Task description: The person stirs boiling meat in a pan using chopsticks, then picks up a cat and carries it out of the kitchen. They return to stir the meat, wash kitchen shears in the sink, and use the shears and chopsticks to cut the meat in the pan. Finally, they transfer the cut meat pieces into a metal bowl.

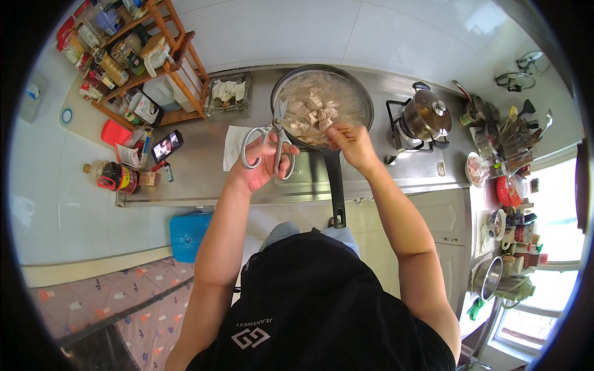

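Observation:
In my left hand [262, 164] is a pair of metal scissors [278, 121], its blades pointing up and slightly apart beside the left rim of a black frying pan [332, 185]. The pan's long handle points towards me. Pale cooked meat pieces [320, 109] sit heaped in cloudy, foamy liquid [345, 90] inside it. Above the pan's near rim, my right hand [351, 143] is closed on thin wooden chopsticks [308, 135]. Their tips reach left over the pan, near the meat; whether they touch a piece is hard to tell.
A lidded pot [424, 116] stands on the right burner. White paper [235, 146] lies left of the pan. Further left are a phone [168, 145], a sauce jug [123, 178] and a wooden rack [178, 60] of bottles. A bowl of raw meat [475, 169] sits on the right counter.

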Demonstrator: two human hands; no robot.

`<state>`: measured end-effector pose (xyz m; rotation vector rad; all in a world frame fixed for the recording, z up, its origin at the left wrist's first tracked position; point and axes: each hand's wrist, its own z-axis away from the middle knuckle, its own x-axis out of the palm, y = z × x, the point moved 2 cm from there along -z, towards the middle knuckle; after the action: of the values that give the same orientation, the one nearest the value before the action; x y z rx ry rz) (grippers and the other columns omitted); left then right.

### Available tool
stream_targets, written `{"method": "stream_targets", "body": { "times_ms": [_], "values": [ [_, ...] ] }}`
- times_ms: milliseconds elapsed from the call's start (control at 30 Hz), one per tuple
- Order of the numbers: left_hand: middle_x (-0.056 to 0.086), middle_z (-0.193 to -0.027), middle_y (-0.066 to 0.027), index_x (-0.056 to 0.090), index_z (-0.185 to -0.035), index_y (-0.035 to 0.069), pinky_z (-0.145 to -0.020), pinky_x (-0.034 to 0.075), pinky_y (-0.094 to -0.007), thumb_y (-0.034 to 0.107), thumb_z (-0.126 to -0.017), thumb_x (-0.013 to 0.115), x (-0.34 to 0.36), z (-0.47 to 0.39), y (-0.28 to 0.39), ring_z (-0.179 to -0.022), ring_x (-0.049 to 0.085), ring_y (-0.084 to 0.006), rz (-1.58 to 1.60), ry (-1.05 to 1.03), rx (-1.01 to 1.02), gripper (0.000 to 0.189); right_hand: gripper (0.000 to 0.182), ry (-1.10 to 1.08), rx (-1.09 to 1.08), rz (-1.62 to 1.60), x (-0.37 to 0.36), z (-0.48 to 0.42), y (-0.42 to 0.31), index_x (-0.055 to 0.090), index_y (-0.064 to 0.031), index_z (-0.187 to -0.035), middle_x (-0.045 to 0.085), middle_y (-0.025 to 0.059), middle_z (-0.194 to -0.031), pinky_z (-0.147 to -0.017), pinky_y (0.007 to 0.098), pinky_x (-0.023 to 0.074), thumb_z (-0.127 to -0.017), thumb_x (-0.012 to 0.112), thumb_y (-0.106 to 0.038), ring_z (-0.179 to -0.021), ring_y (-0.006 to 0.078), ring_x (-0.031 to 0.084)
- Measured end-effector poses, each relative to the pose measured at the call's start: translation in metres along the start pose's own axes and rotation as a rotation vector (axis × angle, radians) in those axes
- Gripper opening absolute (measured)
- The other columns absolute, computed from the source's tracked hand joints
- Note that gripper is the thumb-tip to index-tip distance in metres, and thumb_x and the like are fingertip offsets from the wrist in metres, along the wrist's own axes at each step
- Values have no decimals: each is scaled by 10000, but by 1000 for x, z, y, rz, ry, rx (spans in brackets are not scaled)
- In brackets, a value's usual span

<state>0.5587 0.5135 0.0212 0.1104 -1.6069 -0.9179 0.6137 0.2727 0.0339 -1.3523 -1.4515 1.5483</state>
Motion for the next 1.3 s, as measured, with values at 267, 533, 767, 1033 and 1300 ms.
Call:
{"method": "stream_targets", "body": {
  "times_ms": [267, 533, 767, 1033, 1300],
  "values": [
    [590, -1073, -276, 551, -1010, 124, -525, 518, -321, 122, -800, 544, 3, -3, 4, -649, 614, -251, -12, -1, -40, 209, 135, 87, -350, 468, 7, -22, 18, 682, -9, -896, 662, 165, -753, -609, 346, 505, -867, 624, -128, -666, 325, 637],
    [624, -1049, -242, 566, -950, 165, -545, 518, -360, 114, -783, 565, 6, -7, 11, -617, 619, -263, -25, 3, -77, 175, 175, 258, -91, 241, -27, -47, 37, 676, 0, -887, 641, 139, -670, -570, 320, 487, -895, 617, -164, -590, 203, 631],
    [603, -1063, -273, 573, -987, 135, -530, 528, -335, 94, -795, 539, 15, -14, 17, -639, 629, -245, -42, -23, -67, 199, 253, 359, -45, -218, -85, -52, -25, 633, 41, -891, 633, 76, -721, -511, 257, 488, -939, 599, -205, -553, 135, 588],
    [620, -1018, -277, 517, -875, 94, -465, 470, -356, 66, -739, 577, 16, -64, 36, -557, 583, -225, -451, 286, -418, 151, 252, 612, 62, -324, -100, -49, -34, 599, 50, -892, 605, 102, -724, -488, 294, 520, -951, 564, -193, -530, 176, 597],
    [626, -904, -225, 514, -813, -11, -511, 492, -399, 52, -670, 605, 49, -95, 63, -609, 568, -233, -628, 320, -443, 181, 250, 727, -91, -595, -100, -21, -35, 582, 40, -889, 579, 99, -748, -521, 320, 562, -965, 526, -193, -545, 205, 616]
  ]
}}
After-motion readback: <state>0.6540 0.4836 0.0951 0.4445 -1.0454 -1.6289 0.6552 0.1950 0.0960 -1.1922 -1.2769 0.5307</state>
